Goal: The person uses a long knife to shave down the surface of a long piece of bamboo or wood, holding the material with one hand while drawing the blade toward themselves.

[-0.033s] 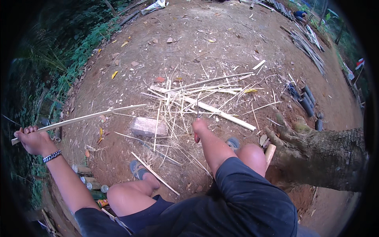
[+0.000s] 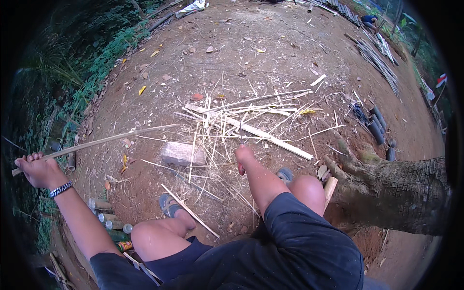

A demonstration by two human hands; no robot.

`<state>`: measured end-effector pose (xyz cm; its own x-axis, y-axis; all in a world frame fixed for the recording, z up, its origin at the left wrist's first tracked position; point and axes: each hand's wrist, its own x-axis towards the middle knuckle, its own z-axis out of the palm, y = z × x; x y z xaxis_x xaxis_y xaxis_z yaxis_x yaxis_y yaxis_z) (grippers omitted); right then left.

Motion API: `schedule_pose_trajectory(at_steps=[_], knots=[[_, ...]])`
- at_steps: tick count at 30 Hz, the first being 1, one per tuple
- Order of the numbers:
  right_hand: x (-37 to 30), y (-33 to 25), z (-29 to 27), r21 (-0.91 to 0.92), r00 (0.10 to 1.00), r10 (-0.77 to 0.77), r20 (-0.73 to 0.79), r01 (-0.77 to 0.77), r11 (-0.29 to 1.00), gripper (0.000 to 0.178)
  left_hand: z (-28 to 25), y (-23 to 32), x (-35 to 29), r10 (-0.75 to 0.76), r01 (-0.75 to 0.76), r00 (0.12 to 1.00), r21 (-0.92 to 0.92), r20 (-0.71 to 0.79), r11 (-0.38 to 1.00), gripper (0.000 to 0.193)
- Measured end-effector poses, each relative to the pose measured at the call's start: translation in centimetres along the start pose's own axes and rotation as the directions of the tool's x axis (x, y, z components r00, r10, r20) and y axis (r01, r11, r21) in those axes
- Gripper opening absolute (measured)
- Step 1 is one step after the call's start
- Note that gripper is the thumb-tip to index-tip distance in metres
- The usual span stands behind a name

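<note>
Out to the left, my left hand is closed round one end of a long bamboo strip. The strip slants inward, and its far tip hangs near the split pieces on the ground. My right hand, in front of my right knee, grips a knife. Its thin dark blade points away from me, and a bit of reddish handle shows below the fist. The blade is apart from the held strip. Between the hands a squared wood block lies on the dirt. Beyond it spreads a loose heap of pale bamboo strips.
A thick tree trunk with roots lies close on my right. Dark tubes rest behind it. Glass bottles lie by my left knee. Green plants edge the left side. Long poles lie far right, near a crouching person.
My left hand has shifted slightly left, and the bamboo strip has turned so that a darker side shows. My right hand and the knife have hardly moved.
</note>
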<state>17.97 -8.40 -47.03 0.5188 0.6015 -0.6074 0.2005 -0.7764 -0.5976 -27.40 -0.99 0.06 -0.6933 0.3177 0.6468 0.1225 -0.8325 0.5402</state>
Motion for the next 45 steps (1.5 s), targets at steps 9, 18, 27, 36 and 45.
schedule_pose_trajectory(at_steps=[9,18,27,36,45], knots=[[-3.7,2.4,1.3,-0.075,0.98,-0.18,0.079,0.186,0.98,0.039,-1.7,8.2,1.2,0.054,-0.034,0.977,-0.102,0.206,0.994,0.023],[-7.0,2.3,-1.2,0.275,0.941,-0.323,0.101,0.286,0.918,0.027,-8.6,4.1,-1.1,-0.027,0.034,0.997,-0.099,0.069,0.994,0.027],[-12.2,4.5,-3.7,0.283,0.941,-0.318,0.111,0.277,0.918,0.019,-13.3,7.0,-1.7,-0.106,0.112,0.993,-0.108,0.058,0.988,0.048],[-12.6,7.1,-2.0,-0.041,0.944,-0.286,0.162,0.296,0.954,0.03,-15.0,10.5,-0.4,0.006,-0.016,0.994,-0.09,-0.108,0.996,0.043],[-15.6,5.6,-0.1,-0.115,0.899,-0.419,0.124,0.433,0.894,0.029,-16.3,17.5,2.6,0.009,-0.035,0.982,-0.132,-0.187,0.991,0.052]])
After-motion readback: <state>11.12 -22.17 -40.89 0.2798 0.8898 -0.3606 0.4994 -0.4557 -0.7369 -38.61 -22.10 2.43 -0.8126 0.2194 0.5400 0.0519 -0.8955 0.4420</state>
